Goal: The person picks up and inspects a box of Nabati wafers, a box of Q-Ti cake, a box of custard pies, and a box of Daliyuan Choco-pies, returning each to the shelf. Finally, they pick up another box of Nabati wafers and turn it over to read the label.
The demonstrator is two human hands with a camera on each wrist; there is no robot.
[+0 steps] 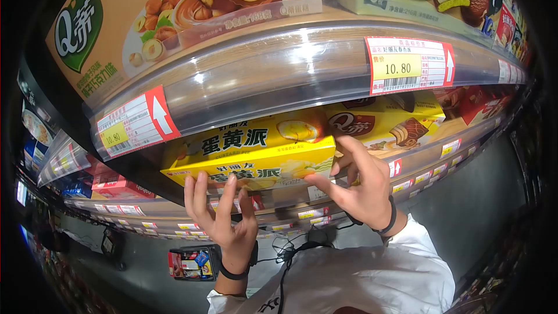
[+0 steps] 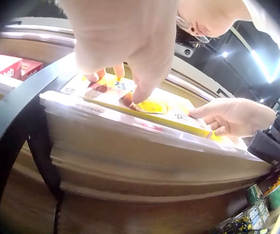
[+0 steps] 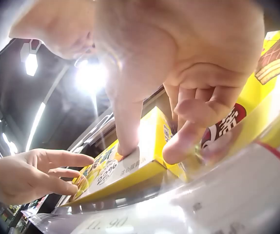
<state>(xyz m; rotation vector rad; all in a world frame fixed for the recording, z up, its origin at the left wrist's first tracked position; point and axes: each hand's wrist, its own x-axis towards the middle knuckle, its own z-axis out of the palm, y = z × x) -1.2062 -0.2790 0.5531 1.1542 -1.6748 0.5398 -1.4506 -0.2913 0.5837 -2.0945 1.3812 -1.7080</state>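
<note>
A yellow box of custard pies [image 1: 299, 154] lies on the shelf under a curved clear price rail. My left hand [image 1: 224, 218] has its fingers spread across the front of the box, near its left half. At the right end, my right hand [image 1: 369, 189] grips the corner, thumb on the front face and the other fingers bent at the side. The right wrist view shows that thumb flat on the printed front of the box [image 3: 130, 170]. In the left wrist view the left thumb also touches the front of the box [image 2: 179, 117].
Just right of the box stands another yellow snack box [image 1: 401, 122]. Above runs the price rail [image 1: 261, 75] with red-and-yellow tags, and a large tan cake box [image 1: 110, 52] sits over it. A basket of goods [image 1: 192, 264] is on the floor below.
</note>
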